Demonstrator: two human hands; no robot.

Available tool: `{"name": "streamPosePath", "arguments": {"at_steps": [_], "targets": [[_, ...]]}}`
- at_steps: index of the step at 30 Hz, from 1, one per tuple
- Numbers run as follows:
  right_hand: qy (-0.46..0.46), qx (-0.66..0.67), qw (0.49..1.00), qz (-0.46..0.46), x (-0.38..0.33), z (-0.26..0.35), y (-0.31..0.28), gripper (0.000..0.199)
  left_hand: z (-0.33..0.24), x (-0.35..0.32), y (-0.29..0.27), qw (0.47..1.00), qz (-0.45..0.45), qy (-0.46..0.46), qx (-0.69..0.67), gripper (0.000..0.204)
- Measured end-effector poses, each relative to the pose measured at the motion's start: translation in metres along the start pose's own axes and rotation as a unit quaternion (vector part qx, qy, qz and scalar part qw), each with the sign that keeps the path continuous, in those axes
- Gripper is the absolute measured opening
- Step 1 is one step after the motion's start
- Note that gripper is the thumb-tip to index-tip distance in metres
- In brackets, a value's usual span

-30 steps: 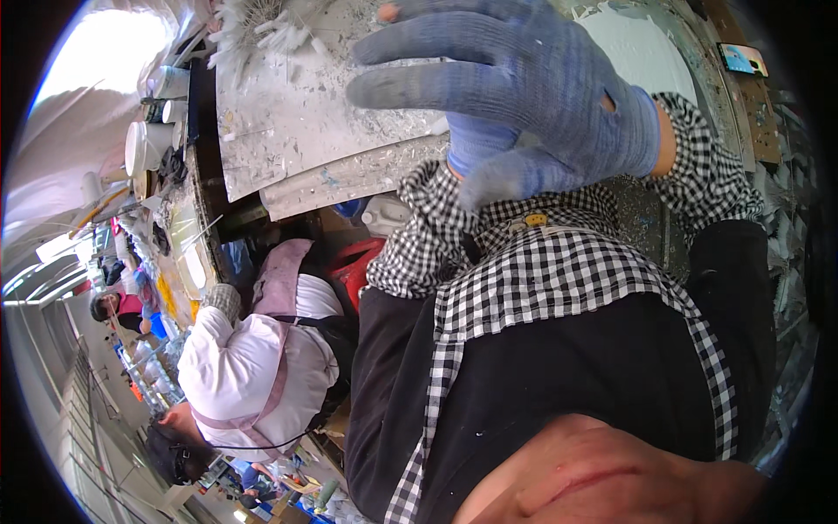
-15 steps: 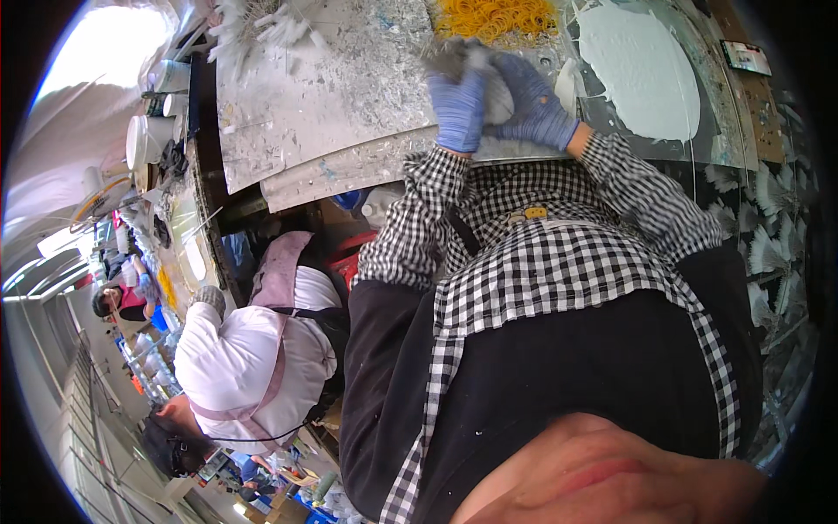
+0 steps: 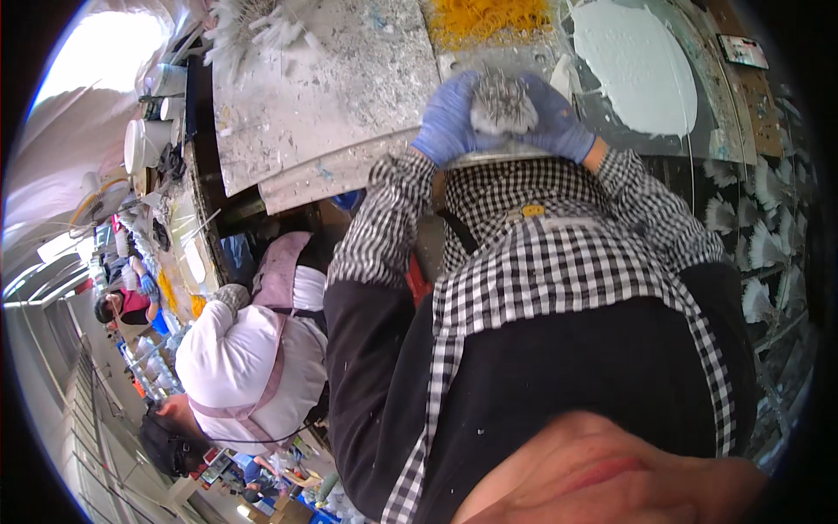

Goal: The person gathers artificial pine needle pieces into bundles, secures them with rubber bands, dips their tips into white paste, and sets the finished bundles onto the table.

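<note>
A round bundle of grey and white strands [image 3: 504, 106] is clasped between my two gloved hands at the near edge of the worktable. Its upper side looks spiky, and its lower side is whiter and smoother. My left hand [image 3: 451, 120], in a blue glove, wraps its left side. On the other side my right hand [image 3: 557, 122], gloved alike, curves round it. Just beyond lies a heap of orange-yellow rubber bands [image 3: 491, 21]. A wide puddle of thick white paste [image 3: 637, 68] spreads on the board to the right of my hands.
White feathery strands [image 3: 262, 31] lie on the spattered worktable [image 3: 327, 92] at far left. White fan-shaped tufts [image 3: 768, 236] hang to the right. A phone [image 3: 744, 52] rests at the far right. A co-worker in white [image 3: 240, 362] works at left, near a white bucket [image 3: 146, 146].
My hands have drawn slightly nearer to me and spread to both sides of the bundle, which was blurred before. Its spiky top now shows. My left forearm has shifted left.
</note>
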State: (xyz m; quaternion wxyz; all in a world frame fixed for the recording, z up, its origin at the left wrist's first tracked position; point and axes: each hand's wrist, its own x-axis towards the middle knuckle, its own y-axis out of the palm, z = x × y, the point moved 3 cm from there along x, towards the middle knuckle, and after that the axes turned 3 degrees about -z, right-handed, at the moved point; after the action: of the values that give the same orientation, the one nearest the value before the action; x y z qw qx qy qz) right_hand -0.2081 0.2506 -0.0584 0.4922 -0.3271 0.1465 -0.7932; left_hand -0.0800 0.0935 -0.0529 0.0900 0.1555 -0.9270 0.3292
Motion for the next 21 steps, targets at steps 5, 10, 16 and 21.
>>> {"name": "streamPosePath", "arguments": {"at_steps": [5,10,16,21], "targets": [[-0.004,-0.095,0.995,-0.023,-0.01,0.002,0.003,0.088,0.007,-0.009,0.012,0.984,0.03,-0.038,0.172,0.095],[0.03,-0.08,0.996,-0.028,-0.023,0.007,0.0,0.086,-0.022,-0.026,0.011,0.995,0.009,-0.1,0.02,0.083],[0.376,0.385,0.835,0.118,-0.084,0.062,-0.001,0.078,-0.087,-0.103,0.053,0.864,-0.052,-0.4,-0.301,0.058],[0.41,0.504,0.729,0.219,-0.108,0.038,0.032,0.078,-0.075,-0.124,0.081,0.795,-0.099,-0.455,-0.389,0.045]]}}
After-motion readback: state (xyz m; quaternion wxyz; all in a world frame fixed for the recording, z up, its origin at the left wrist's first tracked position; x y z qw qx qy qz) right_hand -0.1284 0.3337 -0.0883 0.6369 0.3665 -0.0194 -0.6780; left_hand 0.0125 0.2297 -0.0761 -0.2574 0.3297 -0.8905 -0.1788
